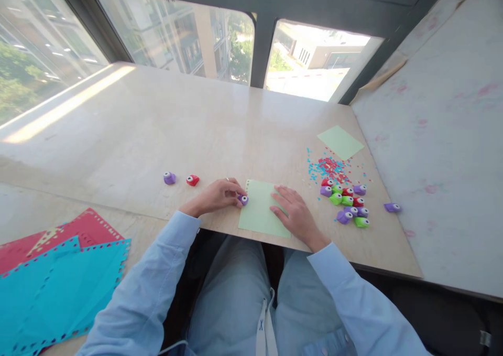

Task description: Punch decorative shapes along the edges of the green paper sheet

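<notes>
Head view: edge punching is apparently in hand, purple punch [243,200] pinched by left hand [220,195], bite unclear. Green sheet [259,215], flattened by spread right hand [294,213], should next be aligned.

Pale green sheet [259,212] lying flat on the tabletop [275,136], close to the near edge, four-sided, a touch askew, and look at that left margin: a row of small punched holes runs down its upper part! Over on the right side it's covered in part by a spread right hand [293,209]. And there's the purple punch [243,200], small and rounded, white ring around a dark centre facing up, pinched in the fingers of the left hand [220,195], right at the sheet's left edge, just below those holes
</notes>
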Tool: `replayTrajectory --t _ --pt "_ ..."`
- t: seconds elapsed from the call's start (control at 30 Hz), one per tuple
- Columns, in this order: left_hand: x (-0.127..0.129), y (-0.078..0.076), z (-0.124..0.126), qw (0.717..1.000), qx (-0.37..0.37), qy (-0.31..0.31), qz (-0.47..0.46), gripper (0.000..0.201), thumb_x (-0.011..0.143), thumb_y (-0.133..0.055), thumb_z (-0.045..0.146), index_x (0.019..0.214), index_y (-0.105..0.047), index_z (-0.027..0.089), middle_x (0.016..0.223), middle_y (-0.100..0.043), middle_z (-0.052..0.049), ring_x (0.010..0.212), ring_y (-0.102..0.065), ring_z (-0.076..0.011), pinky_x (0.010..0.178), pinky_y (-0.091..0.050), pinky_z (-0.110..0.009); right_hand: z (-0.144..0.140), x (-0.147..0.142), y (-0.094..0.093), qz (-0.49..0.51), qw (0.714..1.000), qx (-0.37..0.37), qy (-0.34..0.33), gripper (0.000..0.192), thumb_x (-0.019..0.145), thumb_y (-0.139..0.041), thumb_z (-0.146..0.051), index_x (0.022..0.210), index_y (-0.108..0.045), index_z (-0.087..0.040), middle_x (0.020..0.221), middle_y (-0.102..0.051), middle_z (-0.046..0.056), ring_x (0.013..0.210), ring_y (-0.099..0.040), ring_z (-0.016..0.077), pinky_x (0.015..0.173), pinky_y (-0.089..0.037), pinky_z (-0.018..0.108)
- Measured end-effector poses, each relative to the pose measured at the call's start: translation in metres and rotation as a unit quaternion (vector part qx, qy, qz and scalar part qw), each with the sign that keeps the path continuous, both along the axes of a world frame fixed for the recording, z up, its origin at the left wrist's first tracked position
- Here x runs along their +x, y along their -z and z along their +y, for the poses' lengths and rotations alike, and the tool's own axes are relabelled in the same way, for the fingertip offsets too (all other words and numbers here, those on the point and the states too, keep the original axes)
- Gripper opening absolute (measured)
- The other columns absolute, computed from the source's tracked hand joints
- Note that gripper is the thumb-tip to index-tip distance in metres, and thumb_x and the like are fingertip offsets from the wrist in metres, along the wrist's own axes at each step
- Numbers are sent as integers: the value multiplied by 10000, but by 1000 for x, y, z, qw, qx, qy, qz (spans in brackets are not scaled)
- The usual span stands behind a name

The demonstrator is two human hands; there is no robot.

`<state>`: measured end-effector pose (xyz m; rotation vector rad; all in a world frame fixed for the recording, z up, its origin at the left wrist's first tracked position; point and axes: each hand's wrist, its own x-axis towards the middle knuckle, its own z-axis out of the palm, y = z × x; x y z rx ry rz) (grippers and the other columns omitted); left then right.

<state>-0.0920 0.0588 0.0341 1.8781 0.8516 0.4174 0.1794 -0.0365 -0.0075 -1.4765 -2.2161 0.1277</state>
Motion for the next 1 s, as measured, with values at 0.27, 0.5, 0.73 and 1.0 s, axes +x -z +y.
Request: replayTrajectory --t 0.27,0.5,0.73,1.0 --pt "0 0 -1 999 -18 -46 4 267 724 -813 374 914 -734 204 894 -670 -33 798 -581 -165 743 -479 -294 -5 -3 -1 -5 1000 0 3 384 1006 -486 -348 1307 -633 -160 1443 -565 149 1382 -479 297 1139 -401 532" --pt "1 1 -2 998 -19 -57 -16 246 774 -788 380 929 -739 196 927 -667 -40 804 -586 -153 737 -489 -283 -7 -3 -5 13 1000 -18 2 377 1003 -490 -335 1318 -630 -183 1454 -557 136 1400 -460 293 1147 -396 543" --pt "6 8 -2 995 15 -91 -31 224 789 -789 340 942 -760 180 946 -664 -48 731 -600 -126 658 -494 -258 -8 -3 -7 -5 1000 -12 -4 369 1006 -482 -329 1291 -641 -157 1441 -567 148 1386 -477 308 1138 -410 546" --pt "3 9 -2 995 53 -76 -32 247 807 -782 360 978 -770 183 939 -682 -59 754 -629 -140 650 -505 -255 -7 -3 -8 -1 1000 -16 -4 361 1005 -484 -316 1295 -637 -166 1440 -567 149 1390 -471 302 1135 -409 556"
